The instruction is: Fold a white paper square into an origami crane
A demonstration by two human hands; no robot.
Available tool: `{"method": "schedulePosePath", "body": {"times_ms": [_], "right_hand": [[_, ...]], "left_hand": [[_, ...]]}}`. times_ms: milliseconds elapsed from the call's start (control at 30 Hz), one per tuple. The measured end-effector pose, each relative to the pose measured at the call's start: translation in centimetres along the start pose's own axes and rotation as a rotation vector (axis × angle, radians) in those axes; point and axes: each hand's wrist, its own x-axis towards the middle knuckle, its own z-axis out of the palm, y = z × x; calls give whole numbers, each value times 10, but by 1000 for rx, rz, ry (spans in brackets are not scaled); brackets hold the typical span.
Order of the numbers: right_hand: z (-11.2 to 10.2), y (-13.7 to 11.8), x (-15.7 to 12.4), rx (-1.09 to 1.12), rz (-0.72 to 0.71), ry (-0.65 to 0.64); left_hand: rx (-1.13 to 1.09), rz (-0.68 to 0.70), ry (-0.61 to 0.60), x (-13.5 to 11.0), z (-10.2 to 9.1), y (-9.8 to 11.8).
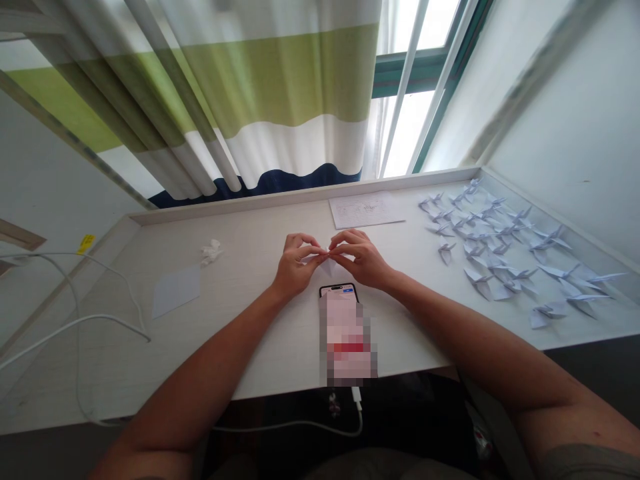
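My left hand (299, 263) and my right hand (361, 259) meet at the middle of the white desk (250, 347), their fingertips pinching a small folded pale lilac paper (328, 265) between them. Most of that paper is hidden by my fingers. Just below my hands lies a smartphone (345, 333), its screen blurred out. To the right stands a large group of folded paper cranes (500, 250) in the same pale colour. A flat paper square (176, 291) lies to the left.
A crumpled white tissue (211, 252) lies left of my hands. A handwritten sheet (367, 209) rests near the desk's raised back edge. White cables (75, 327) run across the left side, and one charging cable (356, 417) hangs from the phone. A striped curtain (250, 87) covers most of the window.
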Motion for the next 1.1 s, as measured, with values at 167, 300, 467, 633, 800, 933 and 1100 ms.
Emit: {"method": "schedulePosePath", "body": {"times_ms": [167,300,467,633,800,933,1100], "right_hand": [[-1,0,0,-10,16,-51],[3,0,0,-5,72,18],[6,6,-1,57,391,236],[8,5,-3,609,637,72],[12,-8,1,847,633,99],[12,-8,3,909,636,240],[11,-5,2,941,665,245]], "left_hand": [[-2,7,-29,1,-1,-1],[-76,-35,18,0,2,0],[-75,-113,164,0,3,4],[-82,-171,229,0,4,7],[-186,-177,121,-4,10,9],[-241,-158,74,-5,11,8],[-266,-185,87,-5,11,8]]}}
